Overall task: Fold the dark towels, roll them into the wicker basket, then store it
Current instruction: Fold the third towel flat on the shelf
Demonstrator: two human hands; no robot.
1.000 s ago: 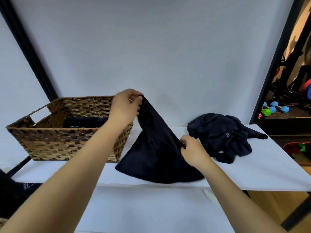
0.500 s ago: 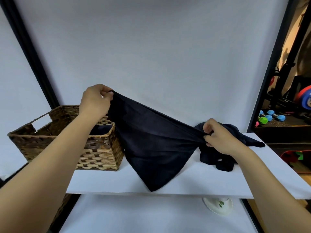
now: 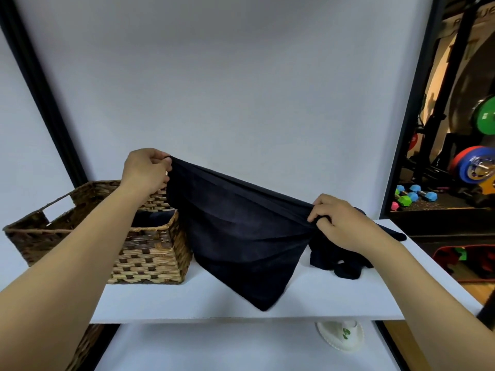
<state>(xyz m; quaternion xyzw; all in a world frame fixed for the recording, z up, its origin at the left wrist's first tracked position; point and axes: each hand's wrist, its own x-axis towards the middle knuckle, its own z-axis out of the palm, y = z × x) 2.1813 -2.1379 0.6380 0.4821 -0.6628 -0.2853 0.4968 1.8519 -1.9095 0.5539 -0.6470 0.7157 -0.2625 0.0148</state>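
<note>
A dark towel (image 3: 241, 236) hangs stretched between my two hands above the white shelf (image 3: 308, 298). My left hand (image 3: 146, 170) pinches one corner, raised above the right end of the wicker basket (image 3: 150, 255). My right hand (image 3: 338, 220) grips the opposite corner, lower, over a crumpled heap of dark towels (image 3: 340, 261). The stretched towel's bottom point touches the shelf near its front edge. Inside the basket a dark towel (image 3: 152, 219) shows partly, behind my left forearm.
A white dish (image 3: 340, 336) with a green mark lies on the lower shelf (image 3: 227, 349) under the front edge. Black frame posts (image 3: 409, 108) stand at both sides. Coloured dumbbells (image 3: 413, 198) and weight plates (image 3: 474, 171) sit on the floor at the right.
My hands have pulled apart, left hand up and left, right hand to the right over the heap, spreading the towel from a bunched drape into a stretched sheet.
</note>
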